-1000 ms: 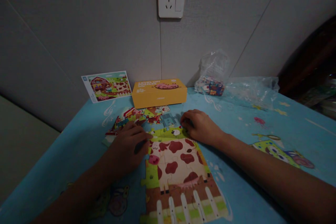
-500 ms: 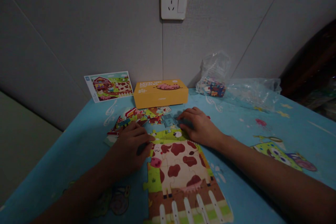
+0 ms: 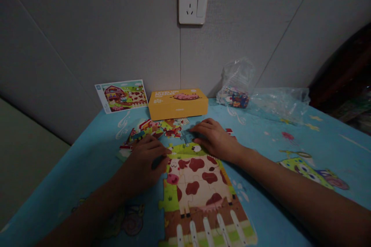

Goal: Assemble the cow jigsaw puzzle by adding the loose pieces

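Fingers of the right hand now lie together further left, on the blue piece (pinching or not, I cannot tell), a red piece showing beside them. Left hand rests, fingers loosely together, at the left edge of the puzzle; loose pieces fill the gap up to the yellow box.

A white wall socket sits on a grey panelled wall, with dark furniture at right and pale floor at left.
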Action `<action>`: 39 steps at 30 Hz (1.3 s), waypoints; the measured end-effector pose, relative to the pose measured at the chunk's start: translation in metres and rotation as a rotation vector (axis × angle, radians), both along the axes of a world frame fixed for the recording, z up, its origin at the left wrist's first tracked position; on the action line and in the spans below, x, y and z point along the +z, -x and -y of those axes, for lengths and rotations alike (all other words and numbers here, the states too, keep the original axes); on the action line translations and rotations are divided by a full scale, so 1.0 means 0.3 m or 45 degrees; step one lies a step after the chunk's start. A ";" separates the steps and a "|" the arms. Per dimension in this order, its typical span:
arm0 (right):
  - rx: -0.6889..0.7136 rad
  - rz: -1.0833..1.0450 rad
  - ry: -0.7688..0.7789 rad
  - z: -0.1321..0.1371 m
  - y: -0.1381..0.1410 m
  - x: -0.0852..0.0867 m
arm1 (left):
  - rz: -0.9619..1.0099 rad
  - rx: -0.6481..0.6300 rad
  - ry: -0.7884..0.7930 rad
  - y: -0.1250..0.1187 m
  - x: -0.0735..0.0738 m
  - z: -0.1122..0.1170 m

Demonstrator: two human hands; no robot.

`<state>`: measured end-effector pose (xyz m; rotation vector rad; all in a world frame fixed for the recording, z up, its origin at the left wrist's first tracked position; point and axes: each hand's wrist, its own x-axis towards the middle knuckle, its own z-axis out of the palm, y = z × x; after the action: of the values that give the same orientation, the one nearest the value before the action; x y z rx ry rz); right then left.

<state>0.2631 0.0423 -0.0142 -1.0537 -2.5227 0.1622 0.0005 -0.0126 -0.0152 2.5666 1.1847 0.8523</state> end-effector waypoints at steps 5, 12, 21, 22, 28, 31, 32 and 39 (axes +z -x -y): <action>-0.038 0.024 -0.026 -0.003 0.004 0.009 | 0.005 0.037 0.004 -0.001 0.010 0.004; -0.449 -0.253 0.059 -0.008 -0.011 -0.001 | 0.045 0.026 0.028 -0.003 0.017 0.014; -0.150 -0.697 0.236 0.061 0.033 0.010 | 0.062 0.092 0.049 -0.008 0.005 0.011; -0.089 -0.736 0.297 0.074 0.041 0.010 | 0.078 0.096 0.072 -0.010 0.005 0.012; 0.174 -0.628 0.500 0.118 0.061 0.019 | 0.157 0.074 0.058 -0.019 0.018 0.016; 0.255 -0.482 0.459 0.119 0.059 0.026 | 0.192 0.092 0.040 -0.018 0.026 0.018; 0.275 -0.456 0.444 0.117 0.058 0.027 | 0.198 0.092 0.037 -0.017 0.028 0.019; 0.293 -0.282 0.213 0.105 0.051 0.029 | 0.160 0.020 0.052 -0.011 0.018 0.020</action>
<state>0.2479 0.0109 -0.0055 -0.7533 -2.4512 0.5335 0.0040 -0.0186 -0.0099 2.4349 1.1748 0.9670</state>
